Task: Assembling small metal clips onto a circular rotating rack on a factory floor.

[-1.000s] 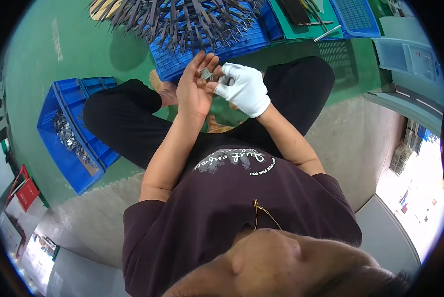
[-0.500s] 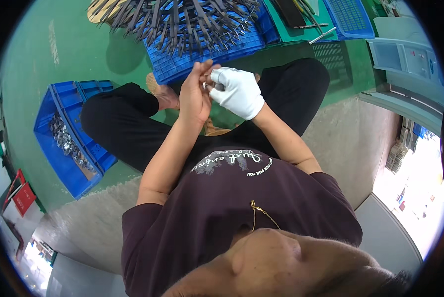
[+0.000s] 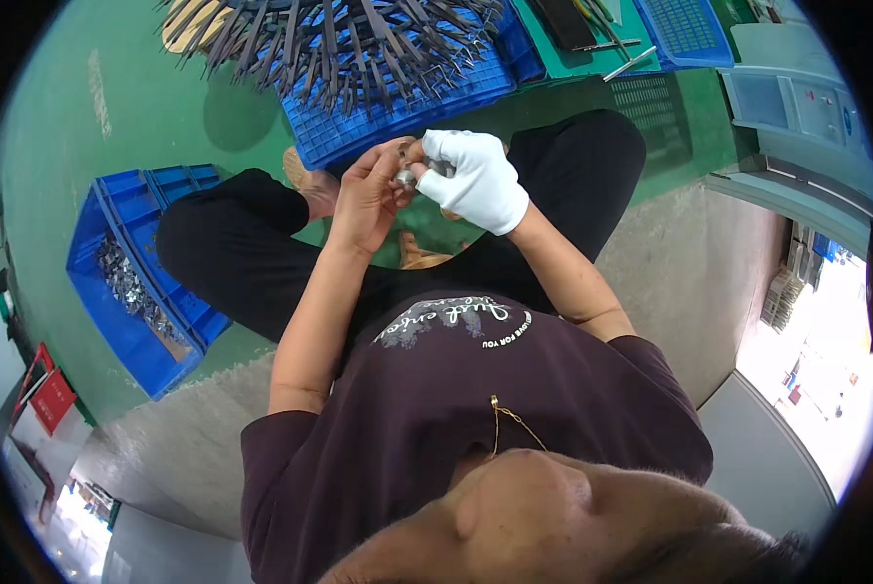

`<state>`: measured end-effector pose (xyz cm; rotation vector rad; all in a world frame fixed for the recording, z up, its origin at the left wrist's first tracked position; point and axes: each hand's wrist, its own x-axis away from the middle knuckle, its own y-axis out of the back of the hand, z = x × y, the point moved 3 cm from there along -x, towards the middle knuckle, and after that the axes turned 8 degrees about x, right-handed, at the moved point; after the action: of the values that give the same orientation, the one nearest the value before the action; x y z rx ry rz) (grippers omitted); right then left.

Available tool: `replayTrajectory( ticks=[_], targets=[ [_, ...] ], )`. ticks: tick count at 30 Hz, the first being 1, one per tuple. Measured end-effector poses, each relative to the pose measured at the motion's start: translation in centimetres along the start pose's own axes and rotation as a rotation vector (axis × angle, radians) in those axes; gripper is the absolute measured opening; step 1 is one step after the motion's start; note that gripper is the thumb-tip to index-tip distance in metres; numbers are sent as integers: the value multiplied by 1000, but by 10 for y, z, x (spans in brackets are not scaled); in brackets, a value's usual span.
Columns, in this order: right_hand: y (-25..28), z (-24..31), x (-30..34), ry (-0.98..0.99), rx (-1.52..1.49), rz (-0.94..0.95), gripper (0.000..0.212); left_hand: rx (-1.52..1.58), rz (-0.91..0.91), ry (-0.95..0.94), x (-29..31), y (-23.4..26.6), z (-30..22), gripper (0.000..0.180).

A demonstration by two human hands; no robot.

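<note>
My bare left hand (image 3: 366,200) is closed in a pinch in front of my lap, with a small silvery metal piece (image 3: 404,178) at its fingertips. Close against it, my right hand (image 3: 480,182) wears a white glove that leaves the fingertips bare. Its thumb and fingers are curled in at the same spot, and another bit of silvery metal shows under them. How these pieces sit between the hands is too small to tell. Just beyond my hands, many dark, slim metal bars (image 3: 349,49) lie fanned out on an upturned-looking blue plastic crate (image 3: 334,131).
At the left, a blue bin (image 3: 91,263) holds many small shiny metal pieces (image 3: 130,282). A green surface (image 3: 565,63) at the far right carries tools and a silvery rod (image 3: 629,64), beside a blue basket (image 3: 688,34). My crossed legs frame the green floor (image 3: 57,146).
My left hand has gone from an upright, open-fingered pose to a pinch, moving slightly left and down. The small metal piece now shows at its fingertips. My gloved hand has stayed close by.
</note>
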<state>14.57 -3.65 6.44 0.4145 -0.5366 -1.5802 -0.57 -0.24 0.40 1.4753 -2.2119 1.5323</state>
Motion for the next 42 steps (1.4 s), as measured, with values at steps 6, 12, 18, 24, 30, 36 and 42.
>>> replayTrajectory(
  ticks=[6, 12, 18, 24, 30, 36, 42],
  targets=[
    [16, 15, -8, 359, 282, -188, 9, 15, -66, 92, 0, -8, -21, 24],
    [15, 13, -13, 457, 384, -279, 5, -266, -60, 8, -7, -11, -30, 22],
    [4, -6, -16, 4, 37, -283, 6, -163, -143, -160, -21, -22, -22, 22],
    [5, -8, -31, 139, 341, -462, 10, 40, -228, -101, -38, -32, -33, 15],
    [1, -7, -37, 200, 535, -504, 10, -11, -338, -141, -59, -29, -36, 13],
    [-1, -13, -39, 234, 525, -545, 11, 5, -282, -215, -68, -30, -38, 10],
    [-2, -17, -42, 266, 518, -608, 11, 50, -295, -224, -72, -30, -37, 11]
  ],
)
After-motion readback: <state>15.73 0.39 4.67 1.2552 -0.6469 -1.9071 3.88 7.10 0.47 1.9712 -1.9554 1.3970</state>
